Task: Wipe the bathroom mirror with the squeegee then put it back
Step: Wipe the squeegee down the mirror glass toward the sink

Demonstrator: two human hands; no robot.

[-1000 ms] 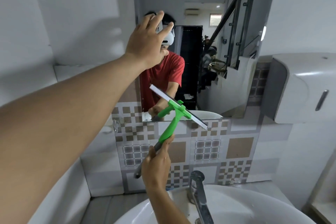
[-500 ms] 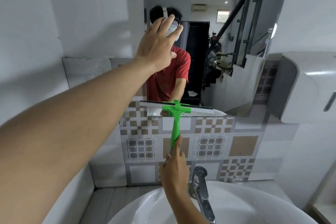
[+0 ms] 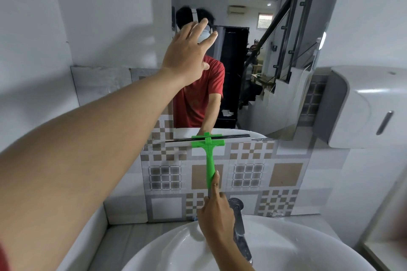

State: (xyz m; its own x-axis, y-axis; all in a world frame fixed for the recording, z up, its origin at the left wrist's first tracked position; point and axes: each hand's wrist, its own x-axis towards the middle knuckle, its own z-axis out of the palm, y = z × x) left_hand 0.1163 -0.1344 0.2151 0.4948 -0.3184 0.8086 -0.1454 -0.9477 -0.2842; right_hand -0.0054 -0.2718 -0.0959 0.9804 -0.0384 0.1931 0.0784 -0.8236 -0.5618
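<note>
The green squeegee (image 3: 210,160) stands upright, its black blade level along the bottom edge of the bathroom mirror (image 3: 253,61). My right hand (image 3: 214,211) is closed around the lower end of its handle, index finger stretched up the shaft. My left hand (image 3: 187,55) is raised with fingers spread against the mirror's upper left area, near its left edge. The mirror reflects a person in a red shirt and a staircase.
A white basin (image 3: 297,255) with a chrome tap (image 3: 239,224) lies directly below my right hand. Patterned tiles (image 3: 264,174) cover the wall under the mirror. A white paper dispenser (image 3: 365,105) juts out at the right. A grey wall stands to the left.
The squeegee went from tilted to upright with its blade level, and slid down to the mirror's bottom edge. My left hand stayed on the mirror.
</note>
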